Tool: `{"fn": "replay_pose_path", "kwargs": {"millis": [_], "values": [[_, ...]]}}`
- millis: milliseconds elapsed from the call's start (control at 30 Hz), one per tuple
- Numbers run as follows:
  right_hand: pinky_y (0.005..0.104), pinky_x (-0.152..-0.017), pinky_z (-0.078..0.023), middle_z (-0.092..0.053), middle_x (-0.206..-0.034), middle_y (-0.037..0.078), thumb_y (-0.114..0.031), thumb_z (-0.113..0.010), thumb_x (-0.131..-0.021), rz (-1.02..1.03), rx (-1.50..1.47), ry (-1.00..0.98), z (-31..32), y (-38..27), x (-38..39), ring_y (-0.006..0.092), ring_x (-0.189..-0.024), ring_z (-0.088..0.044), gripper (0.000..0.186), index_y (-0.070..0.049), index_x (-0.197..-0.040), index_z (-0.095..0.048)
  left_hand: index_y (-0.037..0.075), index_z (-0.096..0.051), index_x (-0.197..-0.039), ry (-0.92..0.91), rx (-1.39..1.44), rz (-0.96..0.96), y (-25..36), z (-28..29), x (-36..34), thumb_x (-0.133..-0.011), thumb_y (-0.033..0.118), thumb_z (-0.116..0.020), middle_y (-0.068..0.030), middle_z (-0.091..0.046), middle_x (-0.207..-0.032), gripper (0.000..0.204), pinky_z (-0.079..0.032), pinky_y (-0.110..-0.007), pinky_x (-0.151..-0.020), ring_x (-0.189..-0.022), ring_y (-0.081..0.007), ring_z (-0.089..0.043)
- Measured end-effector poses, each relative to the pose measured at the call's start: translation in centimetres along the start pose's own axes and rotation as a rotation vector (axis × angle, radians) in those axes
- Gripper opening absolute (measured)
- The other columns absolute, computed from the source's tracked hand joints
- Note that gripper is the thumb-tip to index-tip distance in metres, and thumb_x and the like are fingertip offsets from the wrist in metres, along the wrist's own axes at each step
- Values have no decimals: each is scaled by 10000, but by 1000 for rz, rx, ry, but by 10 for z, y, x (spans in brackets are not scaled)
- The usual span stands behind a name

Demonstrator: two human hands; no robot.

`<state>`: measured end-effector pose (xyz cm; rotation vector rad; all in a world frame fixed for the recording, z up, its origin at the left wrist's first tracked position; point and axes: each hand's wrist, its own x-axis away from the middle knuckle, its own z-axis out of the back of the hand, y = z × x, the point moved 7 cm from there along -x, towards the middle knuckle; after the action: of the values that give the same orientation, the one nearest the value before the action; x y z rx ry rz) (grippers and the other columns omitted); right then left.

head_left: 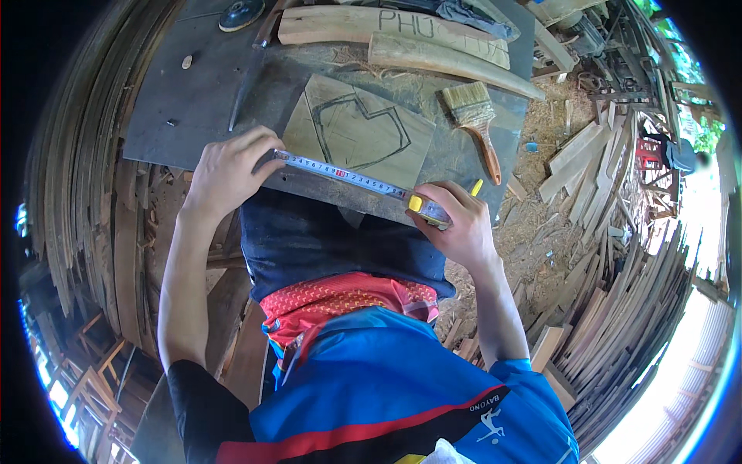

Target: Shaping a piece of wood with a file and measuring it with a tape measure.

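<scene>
A tape measure [427,209] with a yellow button is gripped in my right hand [462,226]. Its blade [348,177] is pulled out to the left, along the near edge of a square wooden board [313,91]. My left hand [232,172] pinches the blade's hooked end between thumb and fingers, by the board's lower left corner. A dark angular outline is drawn on the board. Something slim and yellow [477,188] sticks out beyond my right fingers; most of it is hidden. To the board's right lies a wide paintbrush [473,116] with a wooden handle.
Two curved timber pieces, one with dark lettering [332,25], lie along the far side of the dark worktable [178,116]. A round disc tool [241,14] is at the far left. Planks [93,155] stand at left; timber stacks [595,309] and offcuts cover the floor at right.
</scene>
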<state>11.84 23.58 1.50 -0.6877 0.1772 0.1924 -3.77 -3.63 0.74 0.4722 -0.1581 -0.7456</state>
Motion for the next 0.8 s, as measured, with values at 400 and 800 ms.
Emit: {"fn": "replay_pose_path", "kwargs": {"millis": [400,800], "values": [[331,-829,-589,-755,-1075,96,-107,-863,-834,-180,-21,103,27,48,-30,243,-961,-761,389,-62,-1184,-699,107,-688,-1045,-52,-170,-311,-1,1,-72,-961,278,-713,-28,-708,-1018,193,-593,-394,-693,-847,-285,-731],[386,-841,-598,-768,-1062,151,-175,-851,-869,-334,-24,158,33,92,-29,312,-996,-763,383,-51,-1192,-688,89,-766,-1094,-41,146,-108,-36,-10,-112,-902,237,-795,-36,-759,-1076,244,-568,-342,-728,-824,-254,-722]]}}
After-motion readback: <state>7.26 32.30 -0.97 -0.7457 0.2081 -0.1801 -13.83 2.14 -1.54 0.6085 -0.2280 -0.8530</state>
